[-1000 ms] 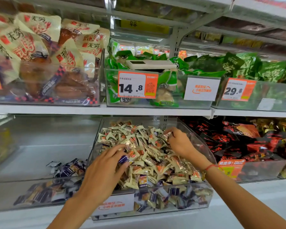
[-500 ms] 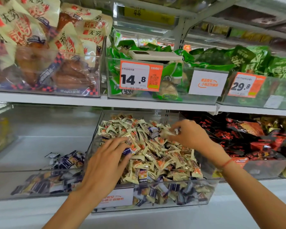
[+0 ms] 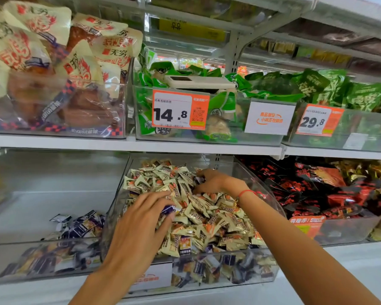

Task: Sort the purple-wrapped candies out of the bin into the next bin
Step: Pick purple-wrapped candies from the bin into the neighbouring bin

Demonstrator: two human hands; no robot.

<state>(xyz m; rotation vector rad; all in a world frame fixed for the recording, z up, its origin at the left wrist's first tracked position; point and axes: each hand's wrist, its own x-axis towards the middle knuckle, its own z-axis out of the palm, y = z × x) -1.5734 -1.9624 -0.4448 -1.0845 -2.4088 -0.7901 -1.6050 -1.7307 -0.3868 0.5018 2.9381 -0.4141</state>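
Reaching deeper toward the frame's centre, the right hand (image 3: 216,181) now pinches a second purple candy (image 3: 199,179); the left hand (image 3: 141,219) still grips its purple one (image 3: 168,210), unsorted.

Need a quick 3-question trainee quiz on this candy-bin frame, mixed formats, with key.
1. True or false: the left hand pinches a purple-wrapped candy.
2. The bin left of the mixed candy bin holds: A) purple-wrapped candies B) green packs C) nothing.
3. Fill in: the right hand is at the ___ of the pile.

Key: 1 true; 2 A; 3 back.
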